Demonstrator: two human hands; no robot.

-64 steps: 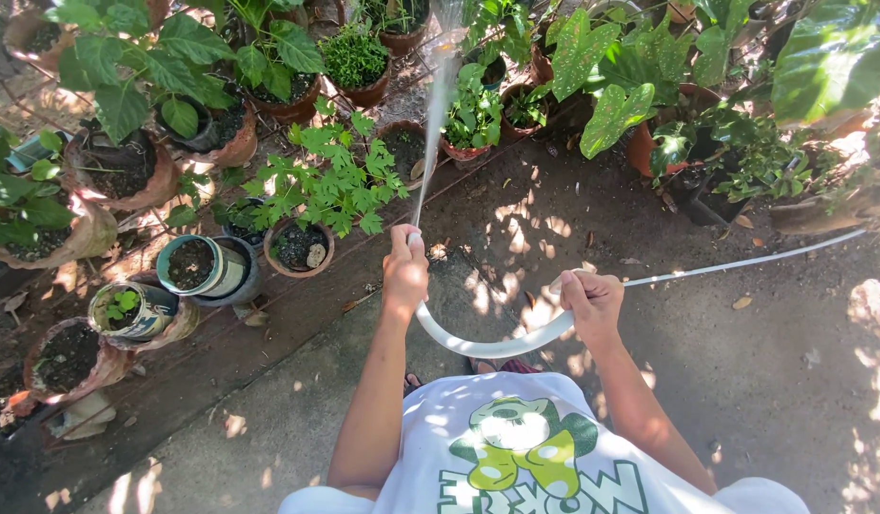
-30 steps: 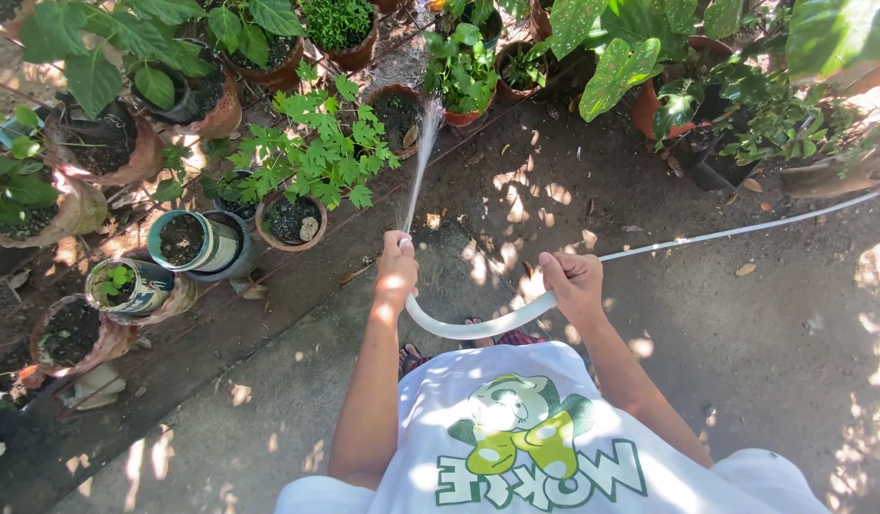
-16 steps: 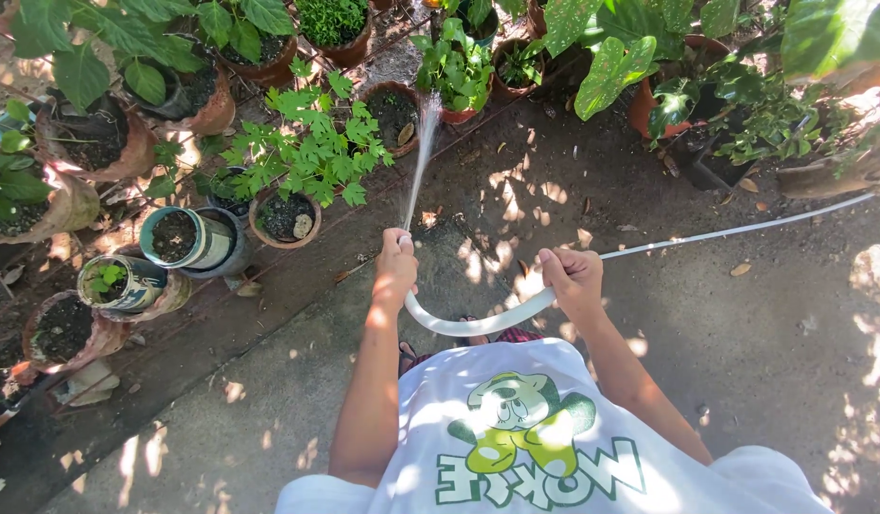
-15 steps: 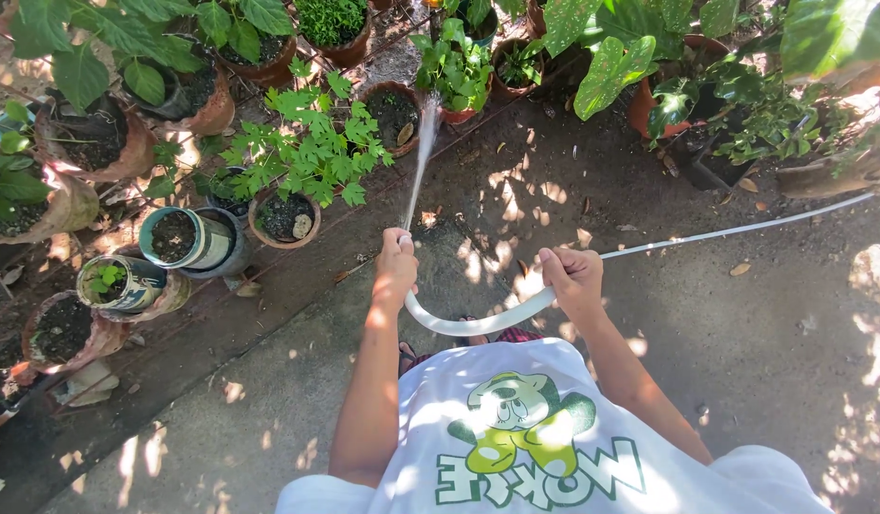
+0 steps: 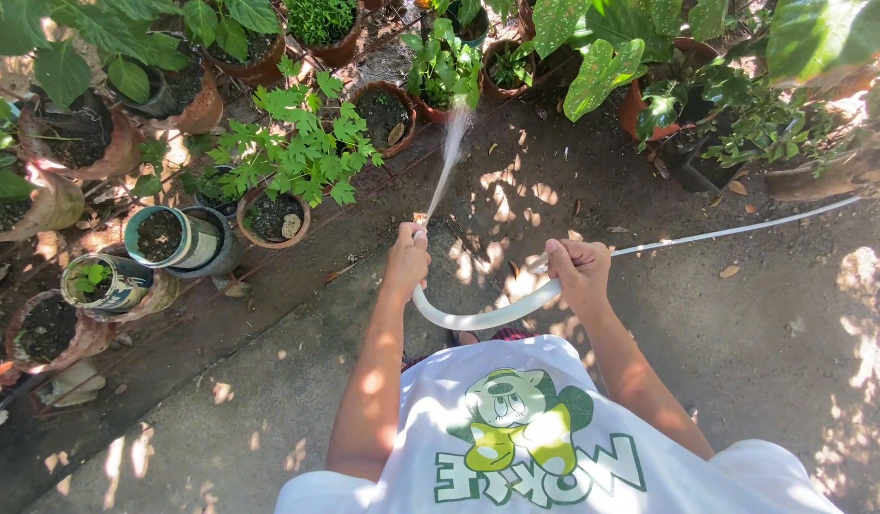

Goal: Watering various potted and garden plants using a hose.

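Pots: soil, leafy plants | left hand, right hand: grip closed around white hose

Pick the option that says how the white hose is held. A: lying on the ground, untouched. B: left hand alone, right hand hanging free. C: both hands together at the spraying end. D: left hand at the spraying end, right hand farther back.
D: the left hand grips the white hose at its spraying end, while the right hand holds it farther back, a curved stretch sagging between them.

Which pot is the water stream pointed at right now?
The terracotta pot holding the leafy green plant, top centre. The spray from the hose in the left hand ends at its base; the soil-only pot sits just left of it.
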